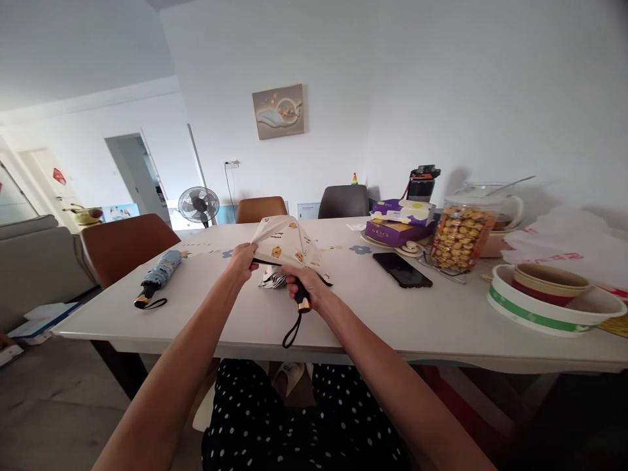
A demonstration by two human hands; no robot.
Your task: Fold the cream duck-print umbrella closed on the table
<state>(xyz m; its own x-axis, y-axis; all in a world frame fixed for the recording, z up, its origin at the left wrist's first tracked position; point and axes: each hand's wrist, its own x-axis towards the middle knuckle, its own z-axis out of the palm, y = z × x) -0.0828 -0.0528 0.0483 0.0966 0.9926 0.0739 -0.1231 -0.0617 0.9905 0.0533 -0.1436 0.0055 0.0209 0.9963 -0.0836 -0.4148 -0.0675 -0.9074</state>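
Observation:
A cream folding umbrella [289, 242] with small orange and yellow prints lies loosely gathered over the table in front of me. My right hand [307, 288] is wrapped round its black handle, and a black wrist strap hangs from the handle's gold-coloured end. With its fingers pinched, my left hand [243, 260] grips the edge of the umbrella's canopy and spreads a panel out to the left. Under the canopy some dark-striped folds of fabric show. To the left lies a second umbrella [164, 271], pale blue and folded up, its black handle pointing toward me.
On the white table [206, 320], right of the umbrella, lies a black phone [402, 269]. Beyond it stand purple tissue packs [397, 230], a dark bottle [422, 183], a snack jar [461, 237] and a white-green bowl [534, 315]. Chairs [343, 201] line the far side.

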